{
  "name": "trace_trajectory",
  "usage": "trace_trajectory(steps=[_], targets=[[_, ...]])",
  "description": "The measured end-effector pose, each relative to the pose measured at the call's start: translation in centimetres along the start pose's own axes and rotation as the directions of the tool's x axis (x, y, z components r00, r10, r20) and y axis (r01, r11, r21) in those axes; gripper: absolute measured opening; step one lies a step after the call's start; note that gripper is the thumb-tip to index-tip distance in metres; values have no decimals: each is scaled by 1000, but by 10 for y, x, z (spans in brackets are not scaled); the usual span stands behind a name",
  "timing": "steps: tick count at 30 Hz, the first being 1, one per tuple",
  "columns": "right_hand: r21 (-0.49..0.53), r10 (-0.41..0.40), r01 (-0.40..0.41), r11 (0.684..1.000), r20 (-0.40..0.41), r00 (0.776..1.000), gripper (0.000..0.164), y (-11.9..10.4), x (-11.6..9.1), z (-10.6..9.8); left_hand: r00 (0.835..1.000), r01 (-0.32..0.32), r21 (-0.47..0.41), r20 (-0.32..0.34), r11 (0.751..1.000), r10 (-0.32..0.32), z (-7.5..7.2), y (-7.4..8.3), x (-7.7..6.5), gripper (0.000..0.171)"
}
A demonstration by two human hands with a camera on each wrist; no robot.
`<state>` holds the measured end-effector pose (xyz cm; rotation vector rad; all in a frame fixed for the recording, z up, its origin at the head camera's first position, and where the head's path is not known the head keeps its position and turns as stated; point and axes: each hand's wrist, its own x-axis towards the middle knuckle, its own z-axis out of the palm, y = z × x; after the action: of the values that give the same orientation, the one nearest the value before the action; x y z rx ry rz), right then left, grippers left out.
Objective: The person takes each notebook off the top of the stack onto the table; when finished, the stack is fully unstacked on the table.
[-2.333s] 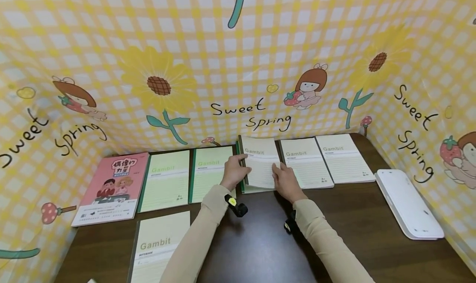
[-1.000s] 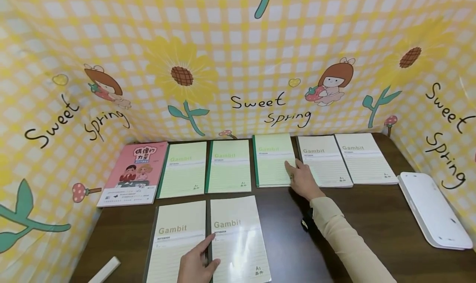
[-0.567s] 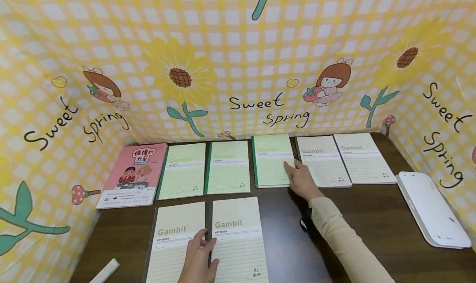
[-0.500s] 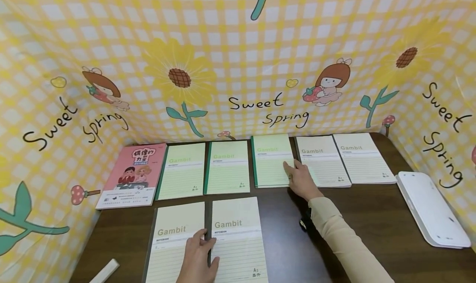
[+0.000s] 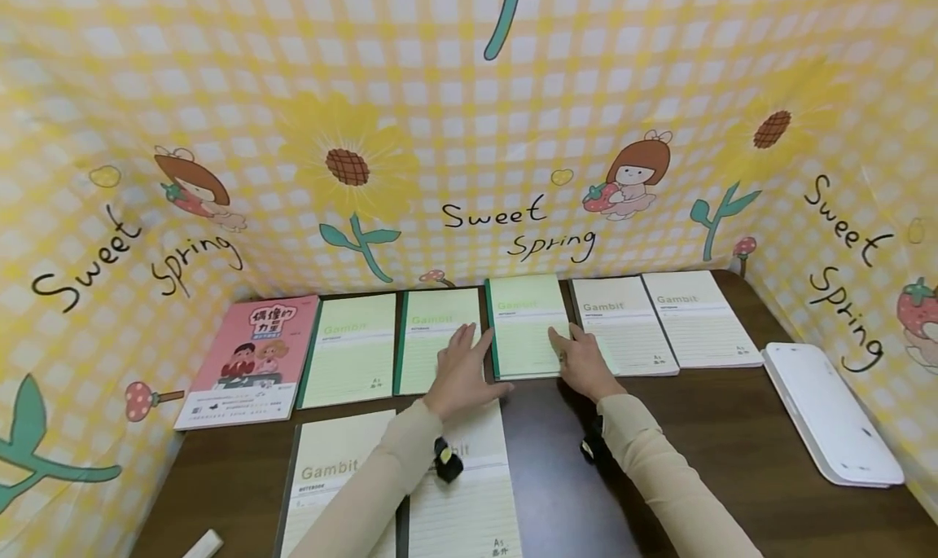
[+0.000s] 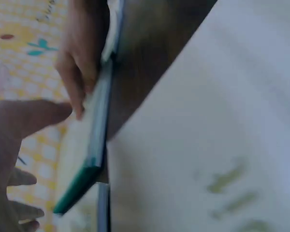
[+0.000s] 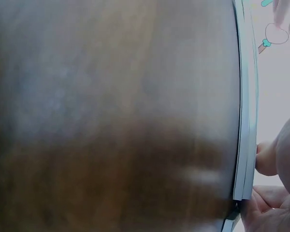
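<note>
A light-green notebook (image 5: 523, 322) with a dark green spine lies in the back row on the dark table (image 5: 703, 428). My left hand (image 5: 463, 368) reaches to its left edge, fingers straight, lying across the neighbouring green notebook (image 5: 432, 330). My right hand (image 5: 581, 362) rests with straight fingers on the notebook's right edge. In the left wrist view my left hand (image 6: 19, 125) is spread beside the green spine (image 6: 82, 179), and the right hand's fingers (image 6: 79, 63) lie on the notebook's far edge. The right wrist view shows the stacked page edges (image 7: 245, 121) against my fingers (image 7: 267, 160).
The back row also holds a pink book (image 5: 249, 358), another green notebook (image 5: 350, 346) and two cream notebooks (image 5: 623, 322) (image 5: 696, 318). Two cream notebooks (image 5: 330, 485) (image 5: 469, 501) lie in front, under my left forearm. A white flat board (image 5: 828, 411) lies at right. Patterned yellow cloth walls surround the table.
My left hand has left the two front notebooks and moved up to the left edge of the green-spined notebook. The right hand has stayed at its right edge.
</note>
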<state>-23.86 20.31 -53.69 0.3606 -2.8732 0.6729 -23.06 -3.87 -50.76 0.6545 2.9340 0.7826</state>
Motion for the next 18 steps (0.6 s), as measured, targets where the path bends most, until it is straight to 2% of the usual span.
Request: trace_trajectory(steps=[2, 5, 8, 12, 18], targets=[[14, 14, -14, 1000, 24, 1000, 52, -3, 0, 3, 998, 12, 69, 62, 998, -16, 10, -5, 17, 103], [20, 25, -26, 999, 53, 998, 55, -6, 0, 5, 992, 39, 127, 112, 991, -54, 22, -9, 29, 108], [3, 28, -28, 1000, 46, 999, 53, -7, 0, 4, 994, 48, 127, 92, 991, -60, 27, -10, 34, 105], [-11, 40, -40, 999, 31, 999, 47, -5, 2, 1, 997, 36, 114, 63, 993, -43, 27, -6, 40, 101], [44, 46, -47, 998, 11, 999, 35, -2, 8, -2, 996, 39, 125, 80, 991, -49, 28, -3, 43, 100]])
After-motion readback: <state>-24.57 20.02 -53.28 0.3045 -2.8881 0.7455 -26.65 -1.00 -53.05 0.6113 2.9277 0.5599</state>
